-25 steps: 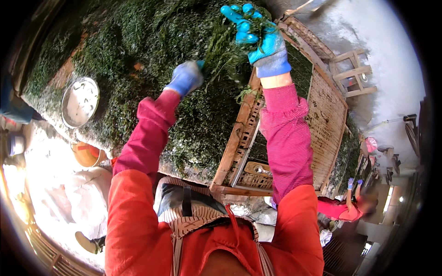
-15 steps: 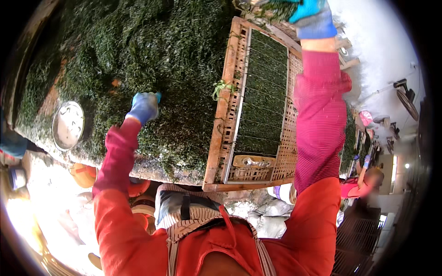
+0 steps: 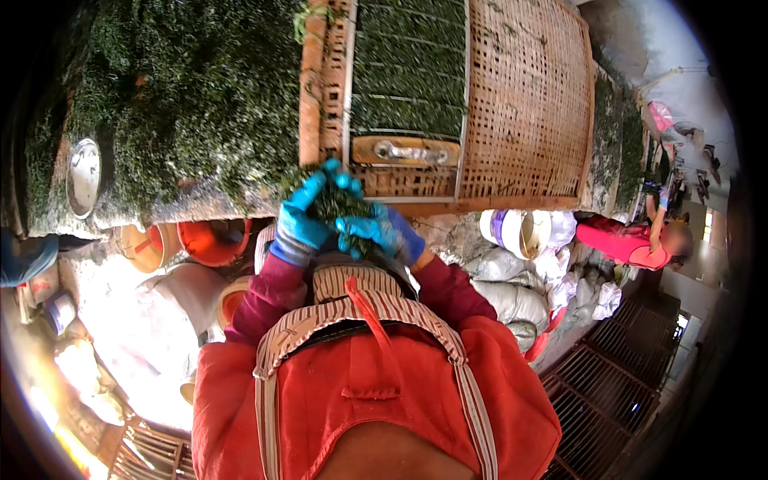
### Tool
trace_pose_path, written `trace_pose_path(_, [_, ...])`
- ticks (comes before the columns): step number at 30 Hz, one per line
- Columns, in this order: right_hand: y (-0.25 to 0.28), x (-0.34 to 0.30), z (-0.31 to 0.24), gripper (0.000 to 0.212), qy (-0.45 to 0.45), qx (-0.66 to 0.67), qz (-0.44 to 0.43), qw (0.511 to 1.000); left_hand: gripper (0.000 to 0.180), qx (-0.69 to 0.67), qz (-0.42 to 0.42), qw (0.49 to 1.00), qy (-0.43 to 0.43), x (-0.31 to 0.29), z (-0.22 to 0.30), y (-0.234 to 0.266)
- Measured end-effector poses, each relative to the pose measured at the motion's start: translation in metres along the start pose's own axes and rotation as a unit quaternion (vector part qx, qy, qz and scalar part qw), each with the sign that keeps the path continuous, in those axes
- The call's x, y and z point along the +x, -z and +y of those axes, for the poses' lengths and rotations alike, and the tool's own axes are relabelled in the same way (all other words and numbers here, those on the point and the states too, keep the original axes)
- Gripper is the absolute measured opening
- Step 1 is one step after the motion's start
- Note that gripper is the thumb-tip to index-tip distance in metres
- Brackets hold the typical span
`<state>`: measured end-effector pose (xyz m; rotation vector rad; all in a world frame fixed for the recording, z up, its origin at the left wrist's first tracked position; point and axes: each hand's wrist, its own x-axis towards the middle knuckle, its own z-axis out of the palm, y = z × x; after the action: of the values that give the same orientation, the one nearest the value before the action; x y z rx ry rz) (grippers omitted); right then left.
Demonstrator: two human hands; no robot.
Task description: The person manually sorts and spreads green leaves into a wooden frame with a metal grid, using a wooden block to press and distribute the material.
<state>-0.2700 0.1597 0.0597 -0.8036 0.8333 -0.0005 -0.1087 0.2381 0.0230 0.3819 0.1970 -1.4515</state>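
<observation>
Both hands, in blue gloves, are close to my body at the table's near edge. Between them is a clump of dark green seaweed. My left hand curls round its left side, and my right hand closes on it from the right. Just beyond them stands a wooden-framed woven lattice tray. On its left part lies a narrow frame with a sheet of shredded seaweed crossed by thin wires. A wooden bar with a metal handle closes the frame's near end.
Loose seaweed covers the table to the left, with a round metal bowl at its edge. Orange buckets, a white bucket and pale sacks stand below. Another person in red works at far right.
My hands have come together near my body: the left from the seaweed pile, the right from the tray's far end. The view has shifted, so more of the tray's right side shows.
</observation>
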Motion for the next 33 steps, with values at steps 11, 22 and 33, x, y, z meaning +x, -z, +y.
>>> trace_pose_path(11, [0.163, 0.032, -0.052, 0.036, 0.110, -0.751, 0.047, 0.649, 0.038, 0.512, 0.226, 0.788, -0.257, 0.047, 0.020, 0.009])
trace_pose_path(22, [0.238, -0.035, -0.074, 0.034, 0.023, -0.329, 0.079, 0.941, 0.128, 0.907, 0.180, 0.265, -0.275, 0.083, -0.065, 0.022])
trace_pose_path(33, [0.133, -0.030, -0.034, 0.041, 0.541, -0.689, 0.052, 0.480, 0.051, 0.964, -0.068, 0.128, -0.221, 0.040, -0.091, 0.028])
